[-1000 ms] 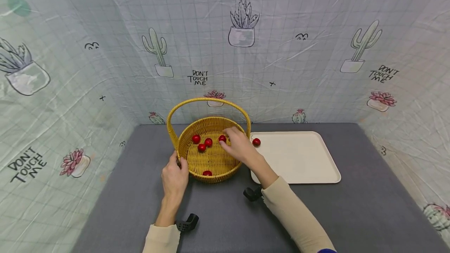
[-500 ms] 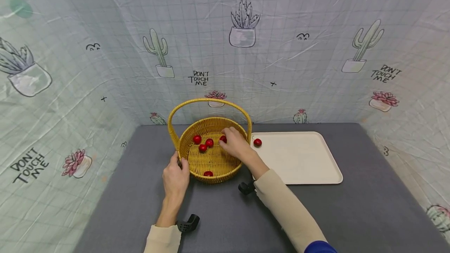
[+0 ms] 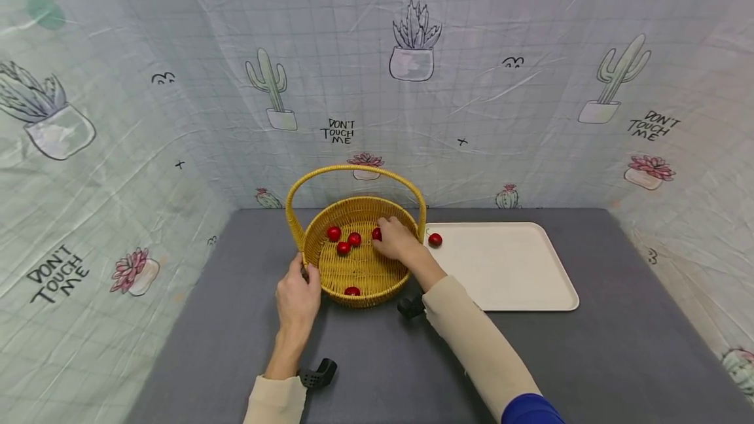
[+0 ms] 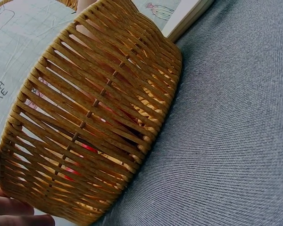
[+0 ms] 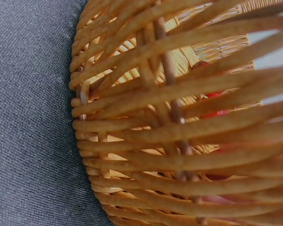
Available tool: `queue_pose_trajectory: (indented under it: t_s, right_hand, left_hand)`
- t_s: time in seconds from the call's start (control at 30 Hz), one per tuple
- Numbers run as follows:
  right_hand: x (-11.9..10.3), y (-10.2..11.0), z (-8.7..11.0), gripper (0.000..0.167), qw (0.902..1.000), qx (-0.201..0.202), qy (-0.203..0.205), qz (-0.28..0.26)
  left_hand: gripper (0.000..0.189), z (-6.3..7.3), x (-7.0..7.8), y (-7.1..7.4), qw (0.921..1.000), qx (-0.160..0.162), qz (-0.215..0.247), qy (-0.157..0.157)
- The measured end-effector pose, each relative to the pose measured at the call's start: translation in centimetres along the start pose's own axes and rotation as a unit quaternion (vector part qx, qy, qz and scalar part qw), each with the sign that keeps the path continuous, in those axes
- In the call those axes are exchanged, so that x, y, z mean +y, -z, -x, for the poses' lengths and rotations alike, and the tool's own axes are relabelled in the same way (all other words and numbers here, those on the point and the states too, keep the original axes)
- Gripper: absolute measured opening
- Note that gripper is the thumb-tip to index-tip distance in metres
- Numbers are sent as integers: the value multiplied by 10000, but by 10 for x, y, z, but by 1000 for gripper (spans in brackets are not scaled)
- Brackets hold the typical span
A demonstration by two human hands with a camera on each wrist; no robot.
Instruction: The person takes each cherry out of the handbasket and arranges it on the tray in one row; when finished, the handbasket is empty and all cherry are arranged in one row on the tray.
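A yellow wicker basket [image 3: 360,301] with a tall arched handle stands on the table. My left hand [image 3: 298,293] grips its left rim, thumb over the edge; in the left wrist view a few fingers [image 4: 9,207] show against the basket wall. My right hand [image 3: 398,241] reaches down inside the basket on the right and pinches a red cherry [image 3: 377,233], partly covered by the fingers. Several more cherries lie in the basket: a cluster of three with one cherry [image 3: 343,248] in front, and another cherry [image 3: 352,291] by the near rim. In the right wrist view the weave hides most of the hand.
A flat cream tray [image 3: 506,267] lies right of the basket, with one stemmed cherry [image 3: 434,240] near its left edge. The grey table [image 3: 377,358] meets a printed cloth backdrop [image 3: 471,97] behind and at both sides.
My right hand's fingers have closed in around the cherry inside the basket, and its forearm has shifted left. My left hand keeps its grip on the rim. The head view has turned slightly.
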State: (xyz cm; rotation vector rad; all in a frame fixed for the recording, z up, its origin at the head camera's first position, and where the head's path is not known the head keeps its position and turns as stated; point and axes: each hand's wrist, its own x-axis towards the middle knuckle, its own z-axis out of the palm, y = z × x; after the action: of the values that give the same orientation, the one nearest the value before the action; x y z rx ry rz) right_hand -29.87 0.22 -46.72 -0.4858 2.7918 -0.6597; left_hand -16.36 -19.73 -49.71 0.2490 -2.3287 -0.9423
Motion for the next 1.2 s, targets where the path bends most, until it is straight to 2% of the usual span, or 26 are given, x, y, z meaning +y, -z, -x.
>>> queue_pose_trajectory:
  t_s: [0.23, 0.43, 0.63, 1.0, 1.2]
  right_hand:
    - [0, 0, 1, 42, 9987, -57, 337, 379]
    - [0, 0, 1, 33, 9975, -50, 458, 530]
    - [3, -2, 1, 28, 9949, -4, 768, 656]
    - [-4, 1, 11, 29, 9902, 256, 1220, 622]
    - [-9, 8, 23, 36, 9899, 396, 1310, 372]
  left_hand:
    - [39, 0, 0, -2, 9997, 148, 45, -183]
    - [40, 0, -1, -1, 9999, 88, 38, -135]
    - [41, 0, -1, -1, 10000, -10, 48, -67]
    - [41, 0, -1, 1, 10000, 40, 57, -70]
    - [41, 0, -2, 0, 10000, 54, 16, -53]
